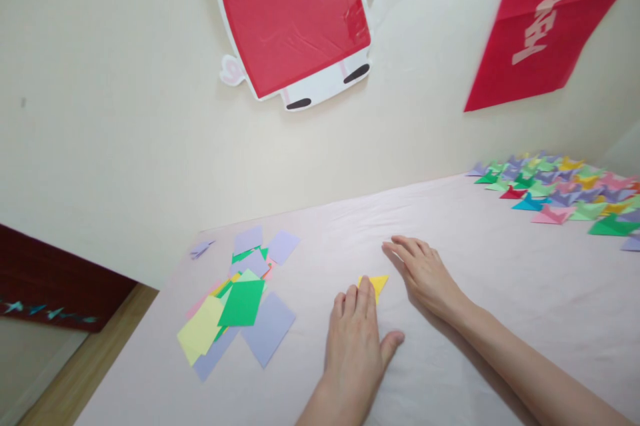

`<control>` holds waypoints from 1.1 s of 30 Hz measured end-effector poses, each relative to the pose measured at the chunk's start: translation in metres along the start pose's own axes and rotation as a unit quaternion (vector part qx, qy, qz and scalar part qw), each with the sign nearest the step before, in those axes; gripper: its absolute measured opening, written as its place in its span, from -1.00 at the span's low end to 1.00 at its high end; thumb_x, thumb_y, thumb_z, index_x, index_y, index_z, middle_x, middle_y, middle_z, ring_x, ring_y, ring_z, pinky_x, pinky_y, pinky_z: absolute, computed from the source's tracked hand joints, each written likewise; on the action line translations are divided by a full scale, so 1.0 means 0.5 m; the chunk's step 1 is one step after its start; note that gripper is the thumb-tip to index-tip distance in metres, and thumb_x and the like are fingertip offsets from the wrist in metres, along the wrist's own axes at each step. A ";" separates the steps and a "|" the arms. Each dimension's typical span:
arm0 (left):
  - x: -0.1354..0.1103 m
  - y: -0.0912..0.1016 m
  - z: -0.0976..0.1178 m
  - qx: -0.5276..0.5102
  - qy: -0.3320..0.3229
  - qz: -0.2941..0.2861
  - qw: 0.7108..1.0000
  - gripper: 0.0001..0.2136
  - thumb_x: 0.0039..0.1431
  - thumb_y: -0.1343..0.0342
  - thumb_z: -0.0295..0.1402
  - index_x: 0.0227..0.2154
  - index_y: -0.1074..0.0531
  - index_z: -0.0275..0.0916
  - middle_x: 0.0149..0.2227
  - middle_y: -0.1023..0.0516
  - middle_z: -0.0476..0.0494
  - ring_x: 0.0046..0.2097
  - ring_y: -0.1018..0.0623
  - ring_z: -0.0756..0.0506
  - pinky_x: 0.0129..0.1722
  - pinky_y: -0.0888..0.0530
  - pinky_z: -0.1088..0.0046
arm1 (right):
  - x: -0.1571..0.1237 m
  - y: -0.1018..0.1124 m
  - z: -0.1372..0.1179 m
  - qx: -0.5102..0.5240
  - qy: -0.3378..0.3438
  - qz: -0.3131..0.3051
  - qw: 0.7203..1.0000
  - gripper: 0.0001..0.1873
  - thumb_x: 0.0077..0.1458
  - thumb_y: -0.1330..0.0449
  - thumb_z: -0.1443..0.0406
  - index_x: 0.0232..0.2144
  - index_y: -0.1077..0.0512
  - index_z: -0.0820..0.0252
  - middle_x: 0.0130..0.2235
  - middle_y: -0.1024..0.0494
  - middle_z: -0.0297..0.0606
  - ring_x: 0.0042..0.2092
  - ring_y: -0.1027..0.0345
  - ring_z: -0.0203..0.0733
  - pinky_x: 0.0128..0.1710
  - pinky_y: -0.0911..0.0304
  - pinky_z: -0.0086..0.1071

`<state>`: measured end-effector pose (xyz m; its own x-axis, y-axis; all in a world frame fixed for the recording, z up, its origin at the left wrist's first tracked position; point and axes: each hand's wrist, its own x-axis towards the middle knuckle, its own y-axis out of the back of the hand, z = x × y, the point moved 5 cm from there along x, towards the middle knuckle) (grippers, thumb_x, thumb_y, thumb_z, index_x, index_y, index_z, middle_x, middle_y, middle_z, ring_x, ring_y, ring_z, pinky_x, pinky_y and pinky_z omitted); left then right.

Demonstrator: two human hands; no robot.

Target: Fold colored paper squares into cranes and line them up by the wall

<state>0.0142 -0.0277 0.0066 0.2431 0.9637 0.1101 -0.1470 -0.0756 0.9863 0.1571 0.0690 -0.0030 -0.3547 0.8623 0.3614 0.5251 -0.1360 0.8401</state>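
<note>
Head view: taking the small yellow folded paper [381, 285] as the centre of the dial, it lies on the cloth-covered worktop [340, 213] with the left hand [353, 339] at seven o'clock. That hand's fingertips lie over the paper and hide part of it. Its grip is spread, palm down, with the thumb stretched out toward two o'clock, clear of the paper.

At three o'clock, apart from the paper, is the right hand [433, 279], fingers reaching toward ten o'clock. Its grip is loosely spread and pinches nothing; whether the hand touches the cloth, I cannot tell.

Out at nine o'clock is a loose, overlapping pile of coloured sheets. A green sheet [243, 303] sits on top, with a pale yellow sheet [203, 326] at its eight o'clock and a lilac sheet [270, 329] between its four and five. Farther out, between nine and ten from the centre, is a small lilac folded piece [201, 249].

At two o'clock, near the wall [125, 113], stand rows of folded pieces [565, 196] in many colours, a blue one [530, 203] along the near side. On the wall are a red-and-white cut-out [300, 19] at eleven and a red hanging [550, 26] at one.
</note>
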 end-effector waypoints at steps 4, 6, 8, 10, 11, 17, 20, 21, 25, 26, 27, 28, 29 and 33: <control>0.009 0.012 -0.011 -0.064 0.015 0.021 0.998 -0.51 0.21 -0.16 -0.27 0.16 -0.28 -0.34 0.21 -0.34 -0.29 0.12 -0.37 -0.29 0.13 -0.31 0.07 | 0.008 0.014 -0.023 0.169 0.085 -0.043 0.981 -0.60 0.13 0.03 0.52 -0.08 -0.40 0.11 -0.07 -0.50 -0.16 0.00 -0.30 -0.09 0.03 -0.24 -0.16; 0.013 0.016 -0.018 -0.100 0.031 0.036 0.994 -0.55 0.18 -0.17 -0.34 0.12 -0.29 -0.31 0.16 -0.37 -0.30 0.11 -0.37 -0.27 0.11 -0.32 0.08 | 0.011 0.019 -0.043 0.200 0.113 -0.074 0.970 -0.69 0.13 -0.02 0.49 -0.17 -0.43 0.11 -0.12 -0.50 -0.17 -0.04 -0.30 -0.10 0.00 -0.25 -0.18; 0.016 0.020 -0.023 -0.138 0.042 0.053 0.988 -0.56 0.17 -0.17 -0.38 0.11 -0.28 -0.28 0.12 -0.39 -0.29 0.09 -0.38 -0.27 0.08 -0.33 0.07 | 0.013 0.023 -0.059 0.213 0.119 -0.093 0.965 -0.82 0.18 -0.07 0.41 -0.25 -0.46 0.12 -0.15 -0.49 -0.17 -0.06 -0.30 -0.10 -0.03 -0.25 -0.19; 0.018 0.025 -0.028 -0.191 0.053 0.072 0.977 -0.58 0.19 -0.14 -0.41 0.10 -0.26 -0.24 0.05 -0.43 -0.26 0.04 -0.42 -0.24 0.05 -0.35 0.10 | 0.014 0.029 -0.069 0.238 0.118 -0.102 0.959 -0.85 0.23 -0.09 0.31 -0.30 -0.47 0.12 -0.18 -0.49 -0.18 -0.09 -0.30 -0.10 -0.04 -0.23 -0.20; 0.018 0.028 -0.030 -0.230 0.061 0.079 0.968 -0.59 0.21 -0.11 -0.42 0.11 -0.24 -0.22 0.00 -0.46 -0.23 0.00 -0.45 -0.21 0.03 -0.38 0.14 | 0.016 0.031 -0.071 0.257 0.111 -0.105 0.954 -0.83 0.25 -0.08 0.27 -0.33 -0.46 0.13 -0.20 -0.49 -0.19 -0.11 -0.30 -0.11 -0.05 -0.23 -0.21; 0.015 0.027 -0.024 -0.434 0.081 0.033 0.897 -0.73 0.33 0.06 -0.42 0.06 -0.24 -0.11 -0.29 -0.57 0.00 -0.20 -0.54 -0.07 -0.15 -0.44 0.39 | 0.020 0.032 -0.065 0.289 0.001 -0.118 0.950 -0.72 0.26 -0.02 0.21 -0.45 -0.40 0.14 -0.40 -0.45 -0.28 -0.28 -0.30 -0.15 -0.24 -0.22 -0.29; 0.017 0.034 -0.025 -0.394 0.076 0.050 0.915 -0.78 0.30 0.08 -0.47 -0.05 -0.32 -0.11 -0.32 -0.54 -0.01 -0.19 -0.52 -0.09 -0.13 -0.42 0.34 | 0.020 0.028 -0.063 0.269 -0.003 -0.088 0.959 -0.74 0.25 0.00 0.22 -0.42 -0.39 0.13 -0.39 -0.48 -0.26 -0.28 -0.30 -0.14 -0.21 -0.22 -0.27; 0.018 0.043 -0.025 -0.370 0.070 0.068 0.924 -0.78 0.29 0.08 -0.49 -0.08 -0.33 -0.13 -0.27 -0.53 -0.05 -0.16 -0.50 -0.10 -0.10 -0.41 0.31 | 0.019 0.026 -0.060 0.271 -0.007 -0.074 0.960 -0.76 0.25 0.00 0.22 -0.40 -0.40 0.13 -0.38 -0.48 -0.26 -0.27 -0.31 -0.13 -0.20 -0.22 -0.27; 0.017 0.084 0.010 -0.331 -0.043 0.068 0.940 -0.73 0.15 0.05 -0.58 -0.16 -0.38 -0.15 -0.07 -0.49 -0.13 0.01 -0.44 -0.13 0.03 -0.35 0.26 | 0.013 0.014 -0.035 0.319 -0.064 -0.022 0.945 -0.78 0.24 0.00 0.19 -0.27 -0.41 0.12 -0.29 -0.49 -0.25 -0.24 -0.35 -0.14 -0.21 -0.27 -0.29; 0.013 0.090 0.032 -0.336 -0.113 0.026 0.935 -0.68 0.10 0.04 -0.61 -0.15 -0.40 -0.13 -0.05 -0.50 -0.10 0.03 -0.44 -0.12 0.06 -0.33 0.29 | 0.012 0.011 -0.028 0.338 -0.082 -0.012 0.937 -0.78 0.24 -0.01 0.18 -0.25 -0.41 0.12 -0.29 -0.49 -0.27 -0.25 -0.35 -0.15 -0.22 -0.28 -0.30; 0.007 0.091 0.051 -0.332 -0.167 -0.023 0.928 -0.65 0.09 0.02 -0.61 -0.11 -0.40 -0.11 0.00 -0.50 -0.07 0.06 -0.43 -0.10 0.11 -0.30 0.30 | 0.011 0.010 -0.022 0.358 -0.100 -0.002 0.928 -0.79 0.23 -0.02 0.17 -0.23 -0.40 0.11 -0.29 -0.49 -0.28 -0.26 -0.36 -0.16 -0.23 -0.28 -0.31; 0.002 0.090 0.064 -0.323 -0.198 -0.053 0.924 -0.64 0.09 -0.01 -0.59 -0.08 -0.40 -0.11 0.03 -0.49 -0.06 0.08 -0.42 -0.10 0.14 -0.27 0.31 | 0.010 0.008 -0.017 0.376 -0.114 0.006 0.919 -0.79 0.22 -0.02 0.17 -0.22 -0.39 0.10 -0.29 -0.48 -0.30 -0.27 -0.36 -0.17 -0.25 -0.29 -0.32; -0.003 0.086 0.071 -0.307 -0.216 -0.078 0.923 -0.64 0.11 -0.03 -0.56 -0.05 -0.39 -0.11 0.06 -0.48 -0.06 0.10 -0.42 -0.11 0.16 -0.25 0.30 | 0.010 0.008 -0.014 0.392 -0.125 0.013 0.911 -0.79 0.21 -0.03 0.16 -0.21 -0.39 0.09 -0.29 -0.48 -0.31 -0.27 -0.37 -0.18 -0.25 -0.29 -0.33; 0.006 0.060 0.048 -0.252 -0.173 -0.060 0.950 -0.71 0.21 -0.03 -0.51 -0.02 -0.36 -0.14 0.04 -0.47 -0.10 0.09 -0.41 -0.12 0.11 -0.29 0.27 | 0.010 0.016 -0.006 0.417 -0.139 0.041 0.897 -0.80 0.19 -0.06 0.16 -0.21 -0.37 0.09 -0.29 -0.46 -0.31 -0.28 -0.37 -0.20 -0.25 -0.30 -0.34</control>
<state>0.0334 -0.0334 0.0396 0.5750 0.8093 0.1200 -0.5171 0.2459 0.8198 0.1570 0.0707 0.0069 -0.1432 0.9702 0.1957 0.9779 0.1083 0.1786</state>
